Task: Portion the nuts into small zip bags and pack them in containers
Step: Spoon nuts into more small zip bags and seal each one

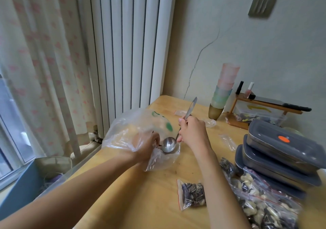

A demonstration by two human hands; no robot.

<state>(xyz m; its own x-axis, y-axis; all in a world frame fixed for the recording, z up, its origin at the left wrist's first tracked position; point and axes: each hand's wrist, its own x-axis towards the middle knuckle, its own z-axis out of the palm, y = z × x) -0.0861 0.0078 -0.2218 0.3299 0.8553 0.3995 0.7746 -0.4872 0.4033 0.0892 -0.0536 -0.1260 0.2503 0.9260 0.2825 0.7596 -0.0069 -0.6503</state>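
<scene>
Right hand (192,131) pinches spoon (169,145) (bowl down).

My forearms are bare, no sleeves reaching them; my left hand (147,145) and right hand (191,131) wear no gloves.

A clear, crumpled plastic bag (139,137) lies open on the desk (141,202), a metal spoon's (169,145) bowl at its mouth; a small zip bag (192,194) of dark seeds lies flat nearer. Filled bags (261,200) pile at right; grey lidded containers (282,151) stand stacked behind.
</scene>
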